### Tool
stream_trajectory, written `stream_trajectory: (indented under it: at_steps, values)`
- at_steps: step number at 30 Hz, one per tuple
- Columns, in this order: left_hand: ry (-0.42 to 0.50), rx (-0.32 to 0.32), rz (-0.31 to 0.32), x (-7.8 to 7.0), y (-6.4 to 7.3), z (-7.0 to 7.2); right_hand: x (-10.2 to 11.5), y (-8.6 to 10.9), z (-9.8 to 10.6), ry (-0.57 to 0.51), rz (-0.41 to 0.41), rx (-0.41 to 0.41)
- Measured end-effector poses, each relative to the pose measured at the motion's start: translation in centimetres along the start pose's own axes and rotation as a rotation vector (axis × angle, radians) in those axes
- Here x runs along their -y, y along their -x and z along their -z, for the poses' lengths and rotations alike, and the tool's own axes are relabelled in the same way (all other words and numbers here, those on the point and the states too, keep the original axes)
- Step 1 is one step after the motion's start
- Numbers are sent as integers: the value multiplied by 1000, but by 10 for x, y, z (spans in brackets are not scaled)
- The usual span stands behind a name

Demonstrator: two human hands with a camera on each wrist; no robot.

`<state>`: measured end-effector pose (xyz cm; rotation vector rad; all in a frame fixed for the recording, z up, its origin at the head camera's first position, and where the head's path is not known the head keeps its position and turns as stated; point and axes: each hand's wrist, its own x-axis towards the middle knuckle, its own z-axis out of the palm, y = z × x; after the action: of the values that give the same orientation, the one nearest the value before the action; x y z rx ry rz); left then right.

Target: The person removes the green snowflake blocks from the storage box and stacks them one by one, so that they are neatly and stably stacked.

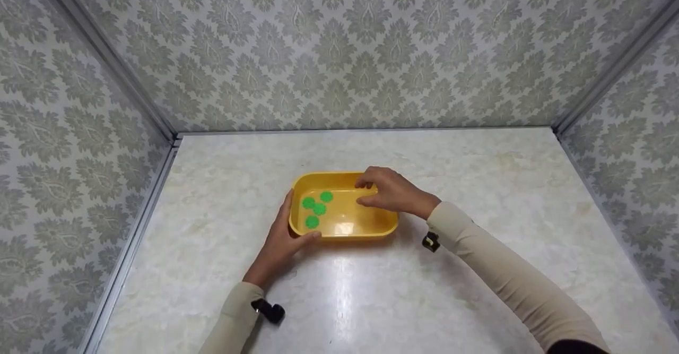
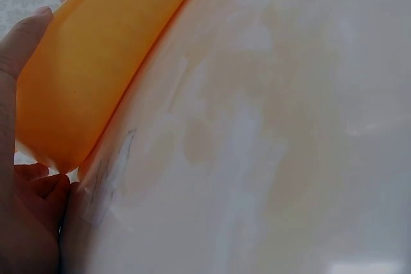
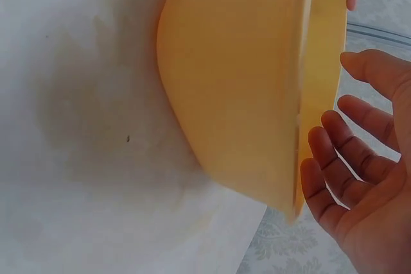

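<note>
Yellow plastic forms the one tub [image 1: 360, 235] before you, and four green discs [image 1: 312, 221] lie near one another toward its left end. The tub sits between your two hands: your left hand [image 1: 281, 241] grips its left end, thumb at the near rim, fingers along the outer side; your right hand [image 1: 391, 190] hangs over the right end, thumb and loosely bent fingers apart, holding nothing. Pale tabletop [image 1: 477, 184] stretches away to either side of the tub and toward you, and its far edge meets the patterned wall [image 1: 334, 51] beyond.
</note>
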<state>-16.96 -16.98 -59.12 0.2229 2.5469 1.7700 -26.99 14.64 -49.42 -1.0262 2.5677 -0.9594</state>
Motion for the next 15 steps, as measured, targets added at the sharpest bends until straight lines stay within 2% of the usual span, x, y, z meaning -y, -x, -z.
stream_trajectory:
  at_steps: [15]
  values:
    - [20,3,6,0,0,-1,6,-22,-17,1,45,58]
